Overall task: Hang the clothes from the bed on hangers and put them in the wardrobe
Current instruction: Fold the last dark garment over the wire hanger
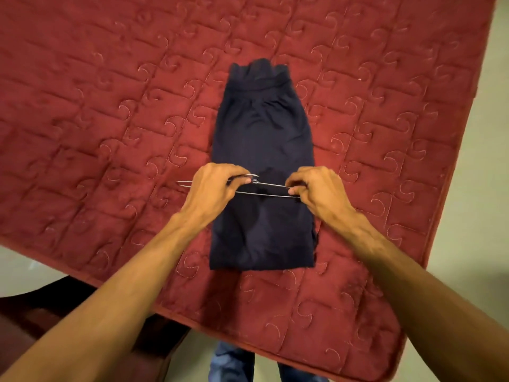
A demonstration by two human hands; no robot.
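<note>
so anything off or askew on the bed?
Nothing serious. The folded navy garment lies flat and straight on the red quilted mattress; only its far elastic end is bunched and a layer pokes out at the near right edge. The left hand and right hand pinch the metal wire hanger across it.

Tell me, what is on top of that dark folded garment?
A thin wire hanger is held across the garment, pinched by the left hand and right hand. The hands cover parts of its wires; the bed directly beneath the garment is hidden.
</note>
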